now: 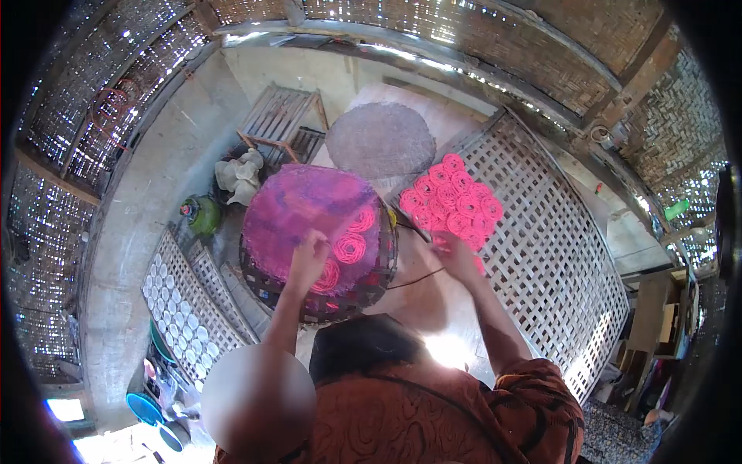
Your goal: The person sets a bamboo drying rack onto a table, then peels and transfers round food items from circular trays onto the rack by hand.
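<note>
Coils [456, 193], pink, beside right hand [454, 257]

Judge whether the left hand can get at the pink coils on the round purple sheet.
Probably yes: the left hand is right beside the pink coils, which lie uncovered on the round purple sheet, with nothing visible in between.

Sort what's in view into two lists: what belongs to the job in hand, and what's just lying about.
In use, it seems: pink coils, purple mat, basket, woven rack.

Apparently lying about: green bottle, slatted stand, grey disc, white discs.
</note>
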The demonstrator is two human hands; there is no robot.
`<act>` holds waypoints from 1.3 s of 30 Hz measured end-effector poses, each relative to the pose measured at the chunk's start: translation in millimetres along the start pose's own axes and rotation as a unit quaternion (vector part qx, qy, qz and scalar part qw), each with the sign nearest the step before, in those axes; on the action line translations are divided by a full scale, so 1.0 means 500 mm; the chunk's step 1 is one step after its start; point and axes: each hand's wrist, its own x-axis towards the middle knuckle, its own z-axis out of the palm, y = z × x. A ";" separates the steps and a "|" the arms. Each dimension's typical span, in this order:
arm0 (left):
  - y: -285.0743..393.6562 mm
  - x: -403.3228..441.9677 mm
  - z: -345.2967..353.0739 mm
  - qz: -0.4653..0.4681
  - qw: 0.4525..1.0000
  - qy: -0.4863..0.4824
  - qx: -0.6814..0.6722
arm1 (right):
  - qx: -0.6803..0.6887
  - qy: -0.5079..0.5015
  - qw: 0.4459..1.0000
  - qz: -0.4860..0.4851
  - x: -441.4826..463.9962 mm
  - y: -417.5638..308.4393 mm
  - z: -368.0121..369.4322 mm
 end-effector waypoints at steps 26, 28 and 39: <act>-0.050 -0.141 0.053 0.166 0.932 -0.050 0.319 | -0.238 0.306 0.827 -0.408 0.432 -0.389 -0.045; -0.044 -0.139 0.052 0.170 0.927 -0.049 0.330 | -0.250 0.285 0.841 -0.386 0.450 -0.304 -0.009; -0.001 -0.167 0.027 0.114 0.948 -0.164 0.249 | -0.348 0.084 0.906 -0.226 0.441 -0.033 0.184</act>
